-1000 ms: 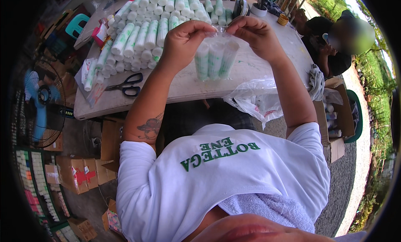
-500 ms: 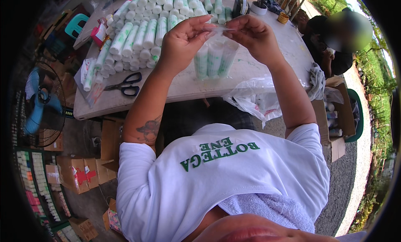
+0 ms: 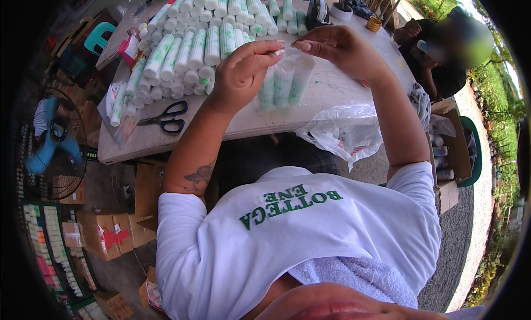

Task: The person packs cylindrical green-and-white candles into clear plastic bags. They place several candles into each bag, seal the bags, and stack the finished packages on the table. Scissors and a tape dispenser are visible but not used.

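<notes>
A clear plastic bag [image 3: 286,88] holding white-and-green cylindrical rolls hangs over the table in front of me. My left hand [image 3: 248,71] pinches at the bag's top edge, thumb against forefinger. Just to the right, my right hand [image 3: 342,50] has its thumb and fingers drawn together above the bag's other top corner. Whatever lies between those right fingertips is too small to make out. A narrow gap separates the two hands. Beyond my left hand, a large stack of similar rolls [image 3: 191,49] covers the far left of the table.
Dark-handled scissors [image 3: 168,118] lie on the table [image 3: 232,124] left of my forearm. A crumpled plastic bag [image 3: 345,132] drapes over the front edge. A tape dispenser [image 3: 317,11] stands at the back. Another person [image 3: 442,54] sits far right; a blue fan [image 3: 54,135] is at left.
My fingertips have moved apart, the right hand shifting rightward and turning. The bag hangs slightly lower. At far right, the other person's hand has risen.
</notes>
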